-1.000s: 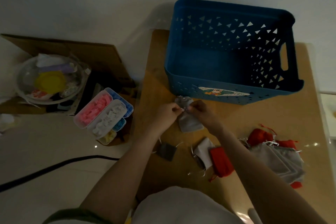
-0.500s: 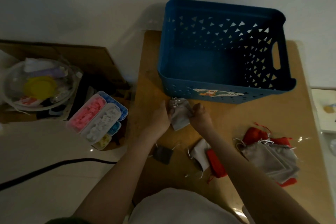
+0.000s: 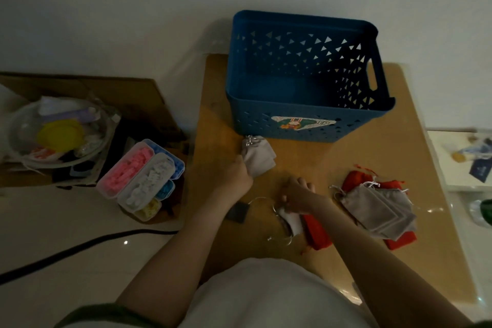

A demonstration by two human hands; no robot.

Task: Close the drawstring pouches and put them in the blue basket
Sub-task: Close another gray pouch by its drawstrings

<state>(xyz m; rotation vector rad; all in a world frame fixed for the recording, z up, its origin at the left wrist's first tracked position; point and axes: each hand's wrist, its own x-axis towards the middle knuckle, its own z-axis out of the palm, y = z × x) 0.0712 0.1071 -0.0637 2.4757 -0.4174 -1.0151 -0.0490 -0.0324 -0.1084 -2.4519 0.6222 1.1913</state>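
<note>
The blue basket (image 3: 306, 125) stands at the back of the wooden table (image 3: 378, 149), with nothing visible inside it. My left hand (image 3: 237, 177) grips a grey drawstring pouch (image 3: 259, 157) by its lower edge, just in front of the basket's near left corner; the pouch's neck is gathered. My right hand (image 3: 296, 198) rests on a white pouch (image 3: 291, 220) lying beside a red pouch (image 3: 315, 231), fingers curled over its top. A pile of grey and red pouches (image 3: 378, 208) lies to the right. A small dark pouch (image 3: 238, 212) lies under my left forearm.
Left of the table, on the floor, sit a compartment box (image 3: 141, 181) of coloured pieces, a clear bowl (image 3: 56, 136) with a yellow lid, cardboard (image 3: 127, 93) and a black cable (image 3: 80, 247). A white surface (image 3: 463, 160) with small items lies to the right.
My right hand let go of the grey pouch and dropped back to the white pouch near me. My left hand keeps the grey pouch, its neck now drawn together.
</note>
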